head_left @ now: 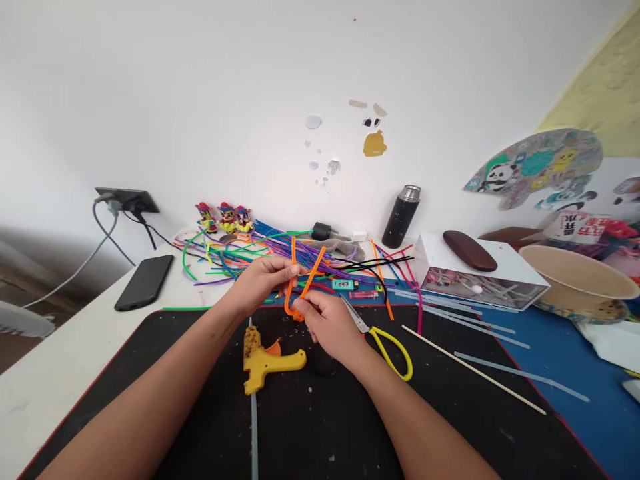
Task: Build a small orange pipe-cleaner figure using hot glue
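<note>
Above the back of the black mat, both hands hold an orange pipe cleaner (pixel 314 268), bent so that two straight ends point up and its lower part is curled. My left hand (pixel 267 280) pinches one upright end between thumb and fingers. Lower and to the right, my right hand (pixel 327 323) is closed on the curled bottom part, which its fingers partly hide. A yellow hot glue gun (pixel 260 363) with a glue stick in it lies just below the hands. Scissors with yellow handles (pixel 395 347) lie beside my right hand, partly covered by it.
A pile of coloured pipe cleaners (pixel 235 257) lies behind the hands. A phone (pixel 145 283) is at left, a black flask (pixel 401 217) at the back. On the right are a wooden stick (pixel 475 370), clear glue sticks (pixel 520 373), a white box (pixel 505 267) and a basket (pixel 575 273).
</note>
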Tool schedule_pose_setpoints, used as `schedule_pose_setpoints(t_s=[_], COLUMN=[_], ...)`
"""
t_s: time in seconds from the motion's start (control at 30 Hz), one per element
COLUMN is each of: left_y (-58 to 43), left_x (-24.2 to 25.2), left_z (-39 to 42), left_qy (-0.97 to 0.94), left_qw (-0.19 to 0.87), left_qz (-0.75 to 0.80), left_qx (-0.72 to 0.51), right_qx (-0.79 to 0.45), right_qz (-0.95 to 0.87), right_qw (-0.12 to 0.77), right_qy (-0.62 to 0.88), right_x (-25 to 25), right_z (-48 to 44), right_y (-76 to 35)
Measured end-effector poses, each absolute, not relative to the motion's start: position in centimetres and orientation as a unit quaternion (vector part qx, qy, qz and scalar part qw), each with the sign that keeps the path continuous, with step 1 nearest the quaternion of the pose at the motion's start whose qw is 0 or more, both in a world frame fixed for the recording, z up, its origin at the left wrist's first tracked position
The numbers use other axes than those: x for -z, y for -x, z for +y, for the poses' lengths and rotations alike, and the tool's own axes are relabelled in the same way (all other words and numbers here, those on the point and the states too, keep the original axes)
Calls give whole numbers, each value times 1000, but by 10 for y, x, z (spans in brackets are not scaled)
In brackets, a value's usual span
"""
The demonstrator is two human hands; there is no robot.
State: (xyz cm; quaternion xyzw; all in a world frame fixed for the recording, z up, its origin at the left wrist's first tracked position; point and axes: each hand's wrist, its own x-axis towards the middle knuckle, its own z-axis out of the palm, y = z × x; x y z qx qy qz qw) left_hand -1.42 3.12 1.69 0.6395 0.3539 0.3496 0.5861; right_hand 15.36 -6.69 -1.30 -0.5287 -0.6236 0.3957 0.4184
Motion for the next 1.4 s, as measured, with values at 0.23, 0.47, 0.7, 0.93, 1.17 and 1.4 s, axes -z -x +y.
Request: schedule_pose_setpoints(t_s=[0.23, 0.47, 0.7, 0.93, 1.17, 1.4], left_y=[14, 13, 16, 10, 5, 9], left_x=[-14, -16, -16, -15, -17, -17], left_z=[29, 30, 30, 29, 28, 30], left_qy=[-655, -606, -575, -529, -501, -502], left_qw=[598, 639, 672, 670, 647, 651], left_qz=[329, 334, 328, 322, 318, 318], left_qx=[-324, -336, -333, -409, -478, -473], right_qx=[-391, -413, -435, -500, -575, -560], right_qz=[-633, -649, -650, -581, -457, -450], right_qw=[395, 372, 357, 429, 508, 523], right_qy=[539, 519, 510, 478, 449, 459], right_x=[12, 13, 14, 11, 8, 11], right_z=[-67, -68, -69, -67, -62, -59], right_y=[-154, -153, -152, -151, -155, -157])
